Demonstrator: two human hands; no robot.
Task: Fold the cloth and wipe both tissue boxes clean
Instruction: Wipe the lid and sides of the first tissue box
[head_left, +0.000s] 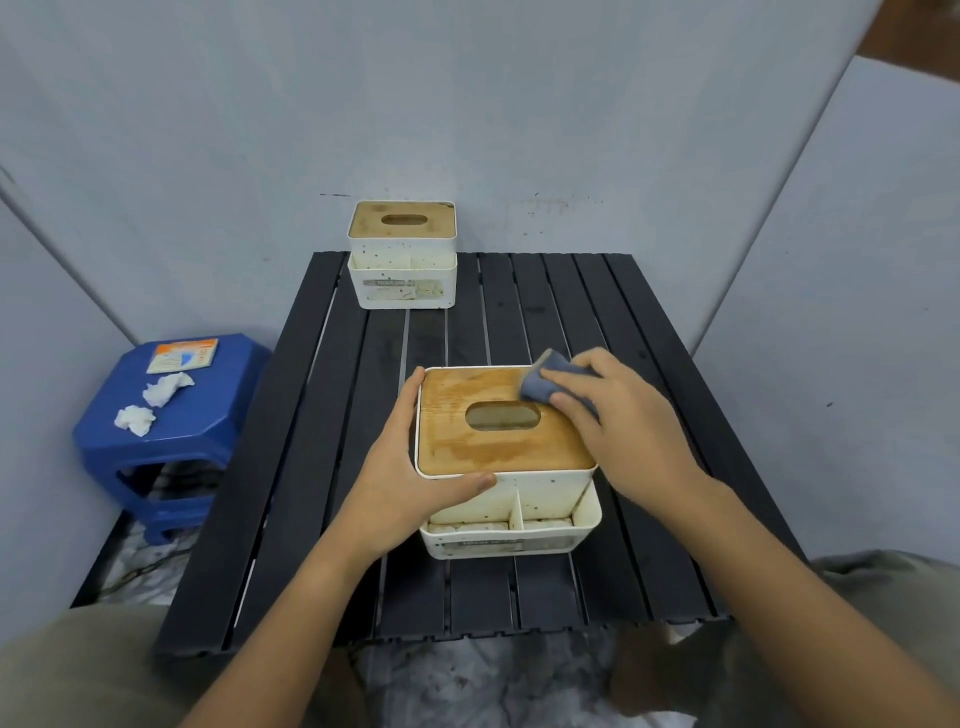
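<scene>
Center frame on the black slatted table (322, 467), right hand (623, 415) pinches the folded blue-grey cloth (545, 379) against the near tissue box (498, 467) lid; left hand (405, 467) grips its left corner. Second tissue box (402, 254) sits upper center.

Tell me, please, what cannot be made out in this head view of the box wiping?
- Most of the cloth: the right hand covers it.
- Left side of the near tissue box: the left hand hides it.
- Label print on the far tissue box: too small to read.
- Packet on the blue stool: print too small.
- Inside of both boxes: dark through the lid slots.
</scene>
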